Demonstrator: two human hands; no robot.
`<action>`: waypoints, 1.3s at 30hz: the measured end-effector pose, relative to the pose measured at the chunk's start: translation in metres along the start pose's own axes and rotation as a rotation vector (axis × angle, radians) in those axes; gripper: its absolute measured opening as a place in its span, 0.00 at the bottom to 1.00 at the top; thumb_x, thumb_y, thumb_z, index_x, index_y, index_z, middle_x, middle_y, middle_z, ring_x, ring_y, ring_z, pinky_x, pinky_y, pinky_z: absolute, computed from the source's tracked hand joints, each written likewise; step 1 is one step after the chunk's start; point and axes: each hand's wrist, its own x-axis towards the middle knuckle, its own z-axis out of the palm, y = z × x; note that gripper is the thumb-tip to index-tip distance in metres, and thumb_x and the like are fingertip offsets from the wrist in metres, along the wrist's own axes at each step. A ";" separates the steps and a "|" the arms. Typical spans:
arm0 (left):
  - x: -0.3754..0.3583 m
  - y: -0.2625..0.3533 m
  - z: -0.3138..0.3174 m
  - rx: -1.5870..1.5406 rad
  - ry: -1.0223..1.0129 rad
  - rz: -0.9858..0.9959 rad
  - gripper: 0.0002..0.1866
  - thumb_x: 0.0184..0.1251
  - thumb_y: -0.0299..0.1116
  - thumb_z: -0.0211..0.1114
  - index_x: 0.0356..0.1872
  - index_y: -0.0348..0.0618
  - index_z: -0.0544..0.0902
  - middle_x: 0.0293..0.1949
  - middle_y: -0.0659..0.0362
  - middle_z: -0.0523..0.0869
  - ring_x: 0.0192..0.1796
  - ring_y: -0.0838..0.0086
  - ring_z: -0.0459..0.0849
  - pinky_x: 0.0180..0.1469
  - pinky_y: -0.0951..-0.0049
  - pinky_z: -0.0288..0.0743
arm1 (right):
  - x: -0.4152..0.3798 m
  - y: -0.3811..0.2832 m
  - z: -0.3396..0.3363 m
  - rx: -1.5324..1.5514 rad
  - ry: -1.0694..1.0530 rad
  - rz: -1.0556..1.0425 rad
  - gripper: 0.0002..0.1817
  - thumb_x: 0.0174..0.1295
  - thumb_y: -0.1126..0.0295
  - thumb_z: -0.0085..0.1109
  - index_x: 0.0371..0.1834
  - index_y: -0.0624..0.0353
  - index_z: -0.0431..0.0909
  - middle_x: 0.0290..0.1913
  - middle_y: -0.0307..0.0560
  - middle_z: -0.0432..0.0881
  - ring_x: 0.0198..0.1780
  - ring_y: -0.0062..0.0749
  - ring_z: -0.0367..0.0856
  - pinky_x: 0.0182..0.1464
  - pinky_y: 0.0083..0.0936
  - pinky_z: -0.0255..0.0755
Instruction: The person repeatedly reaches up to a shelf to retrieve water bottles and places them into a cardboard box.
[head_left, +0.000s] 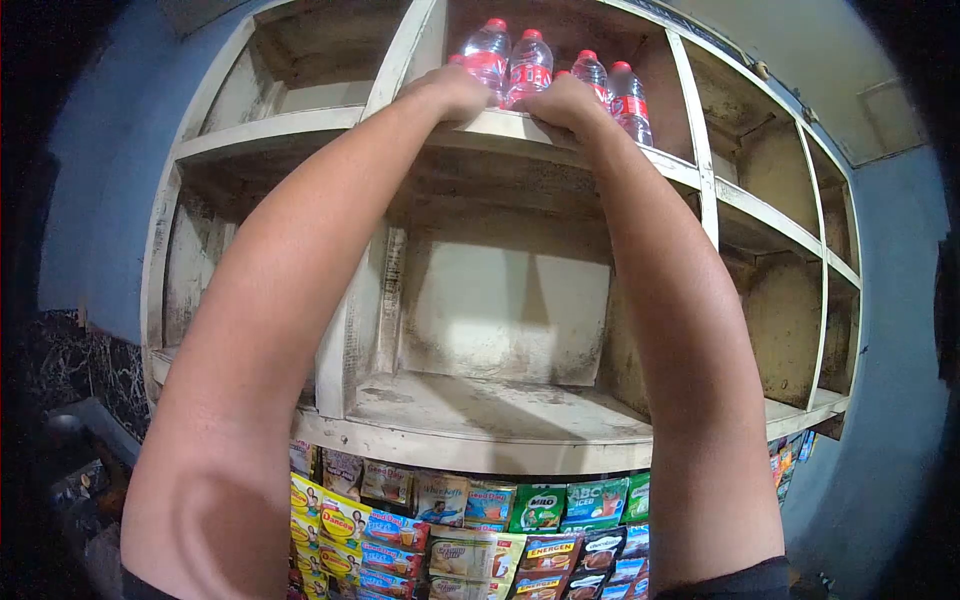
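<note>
Several clear water bottles with red caps and red labels stand in the upper middle compartment of the shelf, among them one bottle (531, 65) between my hands and another bottle (629, 105) at the right. Both my arms reach up to that compartment's front edge. My left hand (455, 92) is curled at a bottle whose red cap shows just above it. My right hand (565, 100) is likewise closed at a bottle, with a cap peeking over the knuckles. The hands cover most of these two bottles, and their fingertips are largely hidden.
The worn white wooden shelf (520, 458) has several compartments with stained walls. Below it hang rows of drink sachets (540, 508) in yellow, blue, green and brown. Blue walls (905, 300) flank the shelf. Dark objects sit at the lower left.
</note>
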 end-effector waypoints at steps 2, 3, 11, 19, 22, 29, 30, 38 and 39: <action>-0.001 0.000 0.000 -0.049 0.062 -0.010 0.36 0.54 0.57 0.69 0.54 0.33 0.81 0.54 0.42 0.83 0.56 0.54 0.82 0.59 0.61 0.72 | 0.006 0.001 0.002 -0.056 0.010 -0.013 0.32 0.46 0.50 0.69 0.47 0.67 0.83 0.53 0.59 0.83 0.54 0.42 0.84 0.55 0.31 0.77; 0.001 -0.001 0.002 -0.058 0.061 -0.017 0.37 0.54 0.58 0.69 0.54 0.33 0.81 0.55 0.42 0.82 0.57 0.54 0.82 0.60 0.61 0.72 | 0.007 0.002 0.002 -0.056 0.011 -0.014 0.32 0.46 0.50 0.69 0.47 0.67 0.83 0.53 0.59 0.83 0.54 0.42 0.84 0.55 0.31 0.77; 0.001 0.002 0.002 0.014 0.009 -0.087 0.37 0.58 0.61 0.60 0.63 0.45 0.76 0.65 0.51 0.76 0.65 0.58 0.76 0.65 0.59 0.68 | 0.013 0.005 0.003 -0.061 -0.063 -0.019 0.40 0.41 0.40 0.72 0.49 0.66 0.83 0.52 0.56 0.84 0.52 0.41 0.84 0.53 0.31 0.77; 0.002 -0.001 0.005 -0.011 0.143 -0.050 0.44 0.49 0.66 0.67 0.56 0.34 0.80 0.56 0.42 0.82 0.58 0.53 0.82 0.60 0.59 0.72 | 0.006 0.004 0.002 0.007 -0.007 -0.009 0.41 0.39 0.41 0.72 0.47 0.67 0.83 0.50 0.59 0.84 0.50 0.43 0.85 0.50 0.32 0.79; -0.001 0.000 0.004 -0.026 0.156 -0.048 0.43 0.52 0.66 0.63 0.56 0.34 0.80 0.55 0.42 0.82 0.58 0.53 0.82 0.60 0.57 0.72 | 0.007 0.002 0.003 -0.003 0.012 -0.025 0.41 0.40 0.40 0.70 0.48 0.68 0.83 0.50 0.60 0.84 0.50 0.45 0.85 0.50 0.33 0.79; -0.006 0.003 0.005 -0.022 0.220 -0.081 0.45 0.55 0.69 0.56 0.57 0.34 0.79 0.56 0.41 0.81 0.60 0.52 0.80 0.61 0.54 0.71 | 0.006 0.001 0.003 -0.058 0.070 -0.106 0.43 0.44 0.36 0.65 0.50 0.68 0.82 0.55 0.64 0.81 0.57 0.51 0.81 0.59 0.34 0.74; -0.007 0.002 0.003 -0.019 0.178 -0.057 0.46 0.55 0.69 0.55 0.59 0.34 0.77 0.58 0.41 0.80 0.60 0.52 0.80 0.62 0.55 0.70 | 0.003 0.000 0.002 -0.058 0.070 -0.106 0.43 0.44 0.36 0.65 0.50 0.68 0.82 0.55 0.64 0.81 0.57 0.51 0.81 0.59 0.34 0.74; 0.005 -0.002 0.011 0.002 0.212 -0.101 0.48 0.58 0.68 0.54 0.73 0.44 0.59 0.63 0.43 0.76 0.64 0.52 0.76 0.66 0.56 0.67 | 0.018 0.006 0.005 0.077 -0.024 -0.123 0.56 0.49 0.37 0.64 0.64 0.83 0.62 0.63 0.73 0.71 0.64 0.53 0.74 0.64 0.36 0.70; 0.007 -0.004 0.013 0.008 0.238 -0.061 0.48 0.59 0.67 0.54 0.74 0.47 0.57 0.63 0.43 0.76 0.64 0.51 0.76 0.66 0.56 0.67 | 0.015 0.005 0.006 0.079 -0.025 -0.124 0.56 0.49 0.37 0.64 0.64 0.83 0.62 0.63 0.73 0.71 0.64 0.53 0.74 0.64 0.36 0.70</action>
